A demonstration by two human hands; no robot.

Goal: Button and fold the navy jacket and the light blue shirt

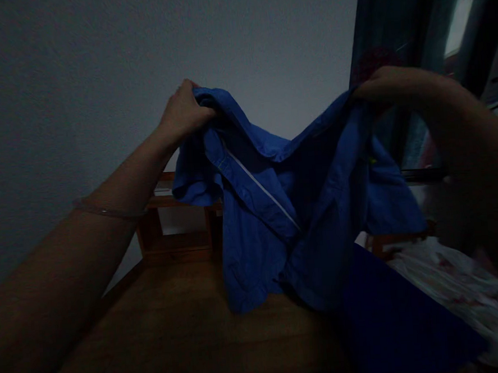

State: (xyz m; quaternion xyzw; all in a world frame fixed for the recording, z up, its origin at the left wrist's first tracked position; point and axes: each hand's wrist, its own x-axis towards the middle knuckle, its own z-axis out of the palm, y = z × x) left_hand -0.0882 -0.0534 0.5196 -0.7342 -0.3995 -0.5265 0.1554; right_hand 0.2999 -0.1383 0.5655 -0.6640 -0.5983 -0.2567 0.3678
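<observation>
A blue short-sleeved shirt hangs in the air, held up by both hands. My left hand is closed on its upper left part near the shoulder, the thumb underneath. On the other side my right hand grips the opposite shoulder; its fingers are partly hidden behind the cloth. Between the hands the upper edge sags in a V. A thin white strip runs slantwise along the front, and the two sleeves droop outward. The lower hem hangs in front of the wooden table.
A small wooden shelf stands at the table's back, partly behind the shirt. A dark blue flat surface lies at the right. Whitish crumpled plastic or cloth is heaped beyond it. A window is at upper right.
</observation>
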